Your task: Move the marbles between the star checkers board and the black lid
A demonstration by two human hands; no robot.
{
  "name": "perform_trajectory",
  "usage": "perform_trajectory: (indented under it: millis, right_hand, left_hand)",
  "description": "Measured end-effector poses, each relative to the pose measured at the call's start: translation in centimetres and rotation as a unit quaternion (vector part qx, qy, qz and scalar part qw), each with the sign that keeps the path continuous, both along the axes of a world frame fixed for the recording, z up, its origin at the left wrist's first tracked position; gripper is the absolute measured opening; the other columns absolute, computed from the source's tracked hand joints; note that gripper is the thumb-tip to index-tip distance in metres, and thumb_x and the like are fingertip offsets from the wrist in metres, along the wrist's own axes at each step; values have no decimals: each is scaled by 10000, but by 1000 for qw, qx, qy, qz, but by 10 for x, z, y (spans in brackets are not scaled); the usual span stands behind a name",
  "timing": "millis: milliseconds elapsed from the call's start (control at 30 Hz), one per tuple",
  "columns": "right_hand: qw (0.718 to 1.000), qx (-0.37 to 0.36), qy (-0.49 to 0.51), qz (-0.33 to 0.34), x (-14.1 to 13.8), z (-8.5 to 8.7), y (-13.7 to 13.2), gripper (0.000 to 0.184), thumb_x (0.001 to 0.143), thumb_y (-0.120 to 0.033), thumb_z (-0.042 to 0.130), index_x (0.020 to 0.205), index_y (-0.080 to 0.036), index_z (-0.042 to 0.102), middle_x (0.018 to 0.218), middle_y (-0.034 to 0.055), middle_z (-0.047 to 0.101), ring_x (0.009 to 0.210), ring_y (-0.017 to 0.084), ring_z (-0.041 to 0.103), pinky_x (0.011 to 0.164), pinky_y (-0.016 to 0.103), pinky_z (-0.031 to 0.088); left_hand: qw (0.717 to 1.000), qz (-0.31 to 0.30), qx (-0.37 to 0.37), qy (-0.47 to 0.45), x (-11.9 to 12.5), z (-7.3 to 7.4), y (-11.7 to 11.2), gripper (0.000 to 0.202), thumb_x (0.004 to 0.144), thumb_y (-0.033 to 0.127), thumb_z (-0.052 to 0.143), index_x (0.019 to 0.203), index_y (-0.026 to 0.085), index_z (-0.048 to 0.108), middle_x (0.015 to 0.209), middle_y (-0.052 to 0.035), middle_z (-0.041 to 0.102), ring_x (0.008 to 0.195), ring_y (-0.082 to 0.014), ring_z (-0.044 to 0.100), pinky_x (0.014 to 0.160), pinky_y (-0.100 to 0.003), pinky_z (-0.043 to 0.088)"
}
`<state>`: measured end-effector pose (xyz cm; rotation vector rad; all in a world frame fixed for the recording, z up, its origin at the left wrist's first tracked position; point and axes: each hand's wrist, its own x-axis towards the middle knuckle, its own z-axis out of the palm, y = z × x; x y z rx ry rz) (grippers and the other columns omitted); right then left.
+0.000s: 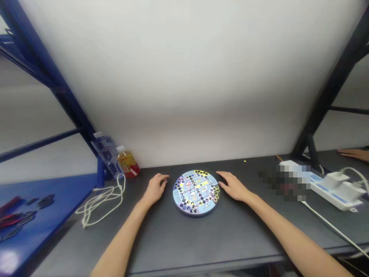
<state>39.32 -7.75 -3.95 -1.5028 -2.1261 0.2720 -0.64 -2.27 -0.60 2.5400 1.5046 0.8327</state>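
Observation:
A round light-blue board [196, 191] with rings of small dark and coloured spots lies flat on the dark grey table [201, 238]. My left hand [156, 187] rests palm down just left of the board, fingers stretched out, holding nothing. My right hand [233, 185] lies flat just right of the board, fingers spread and pointing at its rim. Neither hand grips the board.
A bottle of amber drink [128, 162] and a clear plastic pack [106, 152] stand at the back left beside a coiled white cable [100, 200]. A white power strip with plugs [331, 186] lies at right. Another person's hand [354, 154] shows far right. A blue shelf [34, 215] holds dark clips.

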Motion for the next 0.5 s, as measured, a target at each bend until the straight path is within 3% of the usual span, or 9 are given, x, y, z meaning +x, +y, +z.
perform_trajectory:
  millis: [133,500]
  right_hand:
    - [999,16,-4,33,-11,3,-6,477,919,-248,414,1384,-179,491,1418,102,498,1360,263,371,1150,492,233]
    - [999,-1,-1,35,-6,5,-2,415,908,-249,465,1303,-194,580,1412,106,507,1353,261,389,1139,497,249]
  left_hand:
    - [1000,-10,10,-23,6,3,-4,279,900,339,507,1072,207,682,858,-54,674,809,-197,628,783,-323,488]
    - [1000,-18,7,-20,10,8,-6,300,915,385,483,926,220,734,879,-51,709,814,-205,635,771,-312,461]
